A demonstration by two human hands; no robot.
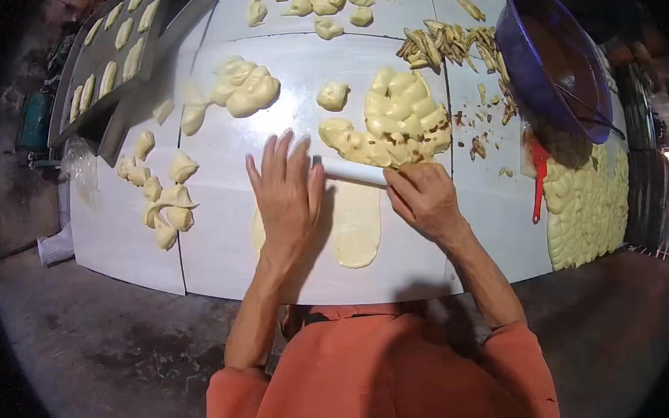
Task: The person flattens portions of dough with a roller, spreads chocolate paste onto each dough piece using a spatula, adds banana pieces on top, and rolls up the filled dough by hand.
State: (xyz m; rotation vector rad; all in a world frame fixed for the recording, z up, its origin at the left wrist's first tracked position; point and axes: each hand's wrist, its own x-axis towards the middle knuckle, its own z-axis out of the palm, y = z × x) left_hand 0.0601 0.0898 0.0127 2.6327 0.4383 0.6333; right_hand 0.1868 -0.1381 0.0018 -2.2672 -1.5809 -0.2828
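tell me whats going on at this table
A person is rolling a flat oval of dough on a white table with a pale rolling pin. The left hand lies flat on the pin, and the right hand closes over its other end. A dough pile sits just beyond.

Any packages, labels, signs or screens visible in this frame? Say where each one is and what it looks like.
No labels, signs or screens show.
Clear plastic bag: at the white table's left edge, crumpled, transparent; the only package-like thing.
Hands: left hand and right hand press a white rolling pin over flattened dough.
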